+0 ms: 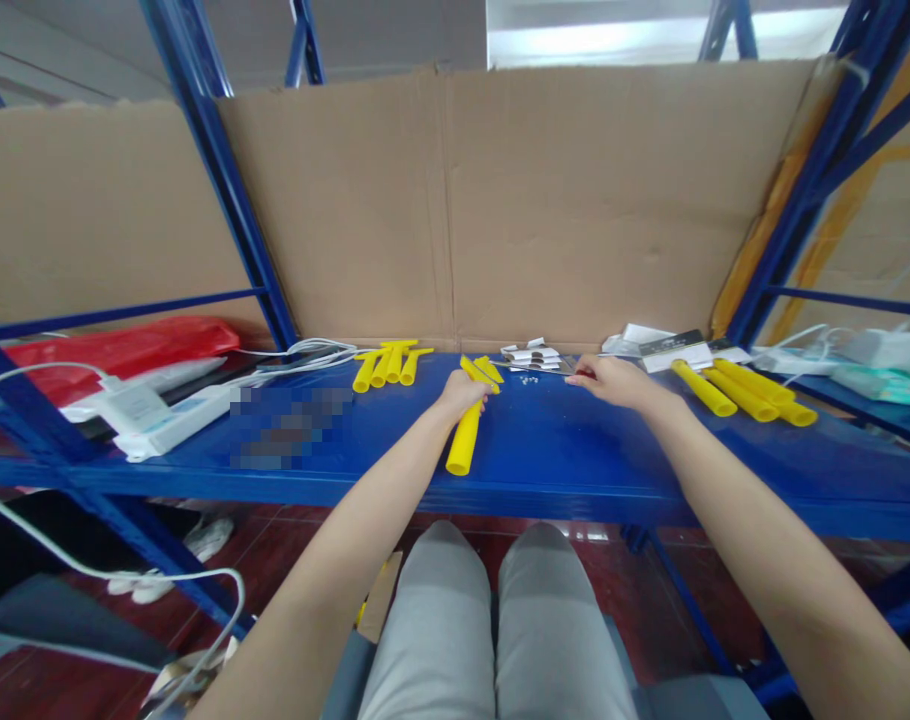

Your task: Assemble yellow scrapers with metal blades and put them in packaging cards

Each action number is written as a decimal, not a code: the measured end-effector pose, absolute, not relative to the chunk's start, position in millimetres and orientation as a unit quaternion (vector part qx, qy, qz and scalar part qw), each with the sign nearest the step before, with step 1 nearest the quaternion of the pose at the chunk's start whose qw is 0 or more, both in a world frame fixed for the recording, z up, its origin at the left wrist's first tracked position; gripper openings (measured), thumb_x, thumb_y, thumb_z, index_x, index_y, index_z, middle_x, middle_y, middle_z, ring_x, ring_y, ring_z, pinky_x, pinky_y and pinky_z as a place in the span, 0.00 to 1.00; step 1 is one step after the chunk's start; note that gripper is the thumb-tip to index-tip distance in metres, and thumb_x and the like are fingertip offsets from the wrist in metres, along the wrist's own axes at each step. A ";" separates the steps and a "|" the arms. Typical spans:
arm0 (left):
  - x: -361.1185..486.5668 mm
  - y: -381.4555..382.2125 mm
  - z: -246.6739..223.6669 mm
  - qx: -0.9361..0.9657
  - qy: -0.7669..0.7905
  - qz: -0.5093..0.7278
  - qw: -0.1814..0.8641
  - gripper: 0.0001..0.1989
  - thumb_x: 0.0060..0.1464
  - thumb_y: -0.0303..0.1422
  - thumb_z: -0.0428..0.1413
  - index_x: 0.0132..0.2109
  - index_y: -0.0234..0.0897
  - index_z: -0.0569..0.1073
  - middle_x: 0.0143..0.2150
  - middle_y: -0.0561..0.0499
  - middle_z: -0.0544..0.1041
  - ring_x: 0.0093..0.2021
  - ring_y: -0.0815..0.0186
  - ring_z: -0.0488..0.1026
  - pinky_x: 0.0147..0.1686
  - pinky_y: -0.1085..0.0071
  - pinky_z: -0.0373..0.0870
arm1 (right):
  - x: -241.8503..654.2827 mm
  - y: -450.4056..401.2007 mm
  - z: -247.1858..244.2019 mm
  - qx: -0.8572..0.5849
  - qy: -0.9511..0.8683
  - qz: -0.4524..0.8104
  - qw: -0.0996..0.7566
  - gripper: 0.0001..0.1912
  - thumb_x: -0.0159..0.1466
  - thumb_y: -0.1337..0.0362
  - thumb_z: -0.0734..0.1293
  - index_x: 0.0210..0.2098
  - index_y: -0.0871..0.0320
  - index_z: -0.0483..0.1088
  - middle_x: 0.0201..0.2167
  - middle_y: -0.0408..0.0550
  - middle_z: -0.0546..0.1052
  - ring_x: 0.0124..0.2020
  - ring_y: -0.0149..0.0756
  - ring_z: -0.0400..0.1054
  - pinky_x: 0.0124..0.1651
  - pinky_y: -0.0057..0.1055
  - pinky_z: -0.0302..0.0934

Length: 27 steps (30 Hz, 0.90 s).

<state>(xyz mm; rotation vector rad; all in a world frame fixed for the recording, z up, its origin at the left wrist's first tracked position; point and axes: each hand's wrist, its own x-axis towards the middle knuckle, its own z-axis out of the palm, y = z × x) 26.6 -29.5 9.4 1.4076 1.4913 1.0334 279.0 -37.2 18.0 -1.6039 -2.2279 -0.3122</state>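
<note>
My left hand [462,392] is wrapped round a yellow T-shaped tool with a tubular handle [464,445]. Its handle points toward me, and a thin dark strip lies across its head. Out to the right, my right hand [609,382] has its fingers pinched at the tabletop; what they hold is too small to make out. Tiny pale pieces [528,380] lie between my hands. Behind them sit several small white packets [531,355] with dark markings. To the left of my left hand, several more yellow T-shaped tools [386,366] lie in a row.
Several yellow tubes [747,392] lie on the blue shelf [575,450] at right, beside white and black boxes [674,350]. At left are a white power strip [177,418], cables [312,352] and a red bag [132,345]. Cardboard [575,200] stands behind, between blue posts.
</note>
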 end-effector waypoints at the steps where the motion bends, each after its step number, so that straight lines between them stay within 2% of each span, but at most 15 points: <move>1: 26.0 -28.6 8.9 0.556 0.594 0.411 0.411 0.11 0.48 0.18 0.57 0.22 0.33 0.68 0.14 0.56 0.66 0.15 0.72 0.63 0.19 0.74 0.64 | 281.7 -36.1 17.7 -0.572 -0.790 -0.102 0.198 0.12 0.64 0.54 0.63 0.33 0.55 0.72 0.28 0.50 0.79 0.31 0.41 0.71 0.32 0.31 0.57; 6: 25.9 -25.7 6.9 0.553 0.592 0.416 0.414 0.12 0.48 0.19 0.59 0.22 0.34 0.68 0.14 0.56 0.66 0.16 0.71 0.64 0.20 0.73 0.65 | 294.9 -34.3 19.0 -0.542 -0.803 -0.042 0.244 0.15 0.61 0.50 0.64 0.29 0.55 0.70 0.24 0.47 0.77 0.28 0.38 0.69 0.30 0.30 0.57; 13: 24.0 -23.3 4.9 0.552 0.592 0.421 0.409 0.13 0.48 0.19 0.59 0.21 0.34 0.68 0.14 0.55 0.66 0.15 0.71 0.64 0.20 0.73 0.65 | 301.1 -38.1 21.5 -0.531 -0.812 0.019 0.243 0.21 0.55 0.43 0.65 0.23 0.55 0.65 0.20 0.45 0.72 0.23 0.34 0.64 0.26 0.30 0.56; 19: 23.3 -16.4 0.5 0.555 0.597 0.421 0.399 0.11 0.47 0.19 0.60 0.21 0.33 0.69 0.14 0.55 0.66 0.15 0.71 0.64 0.19 0.74 0.63 | 298.0 -40.0 21.4 -0.512 -0.825 0.041 0.235 0.23 0.54 0.40 0.65 0.22 0.55 0.65 0.20 0.45 0.71 0.24 0.35 0.65 0.27 0.30 0.57; 27: 24.6 -19.7 2.3 0.556 0.591 0.421 0.405 0.11 0.49 0.19 0.58 0.23 0.33 0.68 0.14 0.57 0.65 0.14 0.72 0.63 0.19 0.73 0.64 | 297.1 -39.6 20.8 -0.512 -0.827 0.034 0.230 0.23 0.54 0.41 0.65 0.22 0.55 0.66 0.19 0.45 0.71 0.23 0.35 0.64 0.26 0.30 0.56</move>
